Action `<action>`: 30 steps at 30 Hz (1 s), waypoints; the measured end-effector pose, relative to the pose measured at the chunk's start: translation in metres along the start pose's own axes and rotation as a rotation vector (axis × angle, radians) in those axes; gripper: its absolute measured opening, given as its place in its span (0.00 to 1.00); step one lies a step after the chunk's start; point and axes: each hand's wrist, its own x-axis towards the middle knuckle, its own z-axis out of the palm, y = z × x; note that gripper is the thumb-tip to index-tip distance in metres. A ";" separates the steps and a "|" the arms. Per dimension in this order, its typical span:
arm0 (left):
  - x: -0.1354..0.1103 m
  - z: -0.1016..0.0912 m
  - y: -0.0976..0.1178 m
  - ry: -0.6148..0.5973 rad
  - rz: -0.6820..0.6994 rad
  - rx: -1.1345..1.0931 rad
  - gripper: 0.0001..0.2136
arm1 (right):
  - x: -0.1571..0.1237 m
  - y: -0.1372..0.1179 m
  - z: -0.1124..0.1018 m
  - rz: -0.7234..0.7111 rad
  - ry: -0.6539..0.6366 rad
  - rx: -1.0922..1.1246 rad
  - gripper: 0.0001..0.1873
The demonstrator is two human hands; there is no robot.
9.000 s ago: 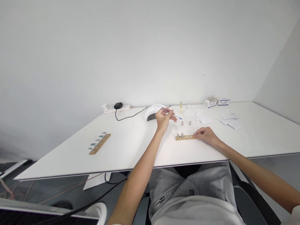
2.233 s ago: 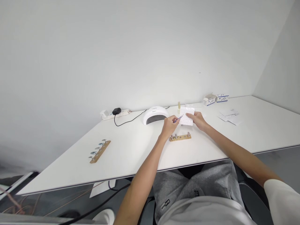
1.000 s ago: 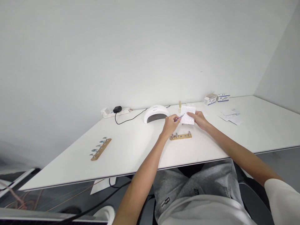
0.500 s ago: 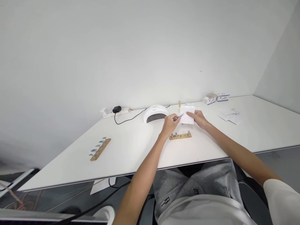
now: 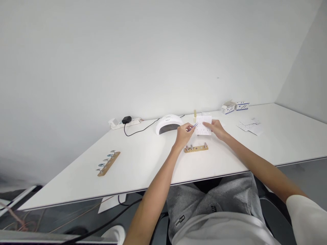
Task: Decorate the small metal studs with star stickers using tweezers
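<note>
On the desk, open carton, contents hidden, hands clamped on slim tool and dotted card

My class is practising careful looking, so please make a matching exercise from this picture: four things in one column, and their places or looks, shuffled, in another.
Things:
1. Thin blue tool
2. Dotted white card
3. Black adapter
4. Domed device

Places or looks:
A. At the white power strip near the wall
B. Held by the right hand
C. White, with a dark opening at its front
D. In the fingers of the left hand

Right pairs: 1-D, 2-B, 3-A, 4-C.
</note>
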 end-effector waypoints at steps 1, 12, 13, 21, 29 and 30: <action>0.000 -0.002 0.001 0.000 -0.011 -0.011 0.08 | 0.000 0.000 0.000 0.001 0.001 0.002 0.15; 0.006 -0.009 -0.008 -0.220 -0.012 -0.193 0.14 | 0.001 -0.007 -0.005 0.097 -0.031 0.047 0.10; 0.006 -0.009 -0.009 -0.204 0.029 -0.144 0.14 | 0.001 -0.007 -0.005 0.104 -0.050 0.060 0.10; 0.006 -0.011 -0.007 -0.152 0.154 0.011 0.12 | 0.001 -0.009 -0.008 0.109 -0.122 0.071 0.09; 0.007 -0.011 -0.005 -0.131 0.128 0.034 0.12 | 0.002 -0.008 -0.011 0.133 -0.119 0.066 0.07; 0.007 -0.011 -0.004 -0.120 0.119 0.029 0.11 | 0.003 -0.008 -0.011 0.130 -0.120 0.066 0.07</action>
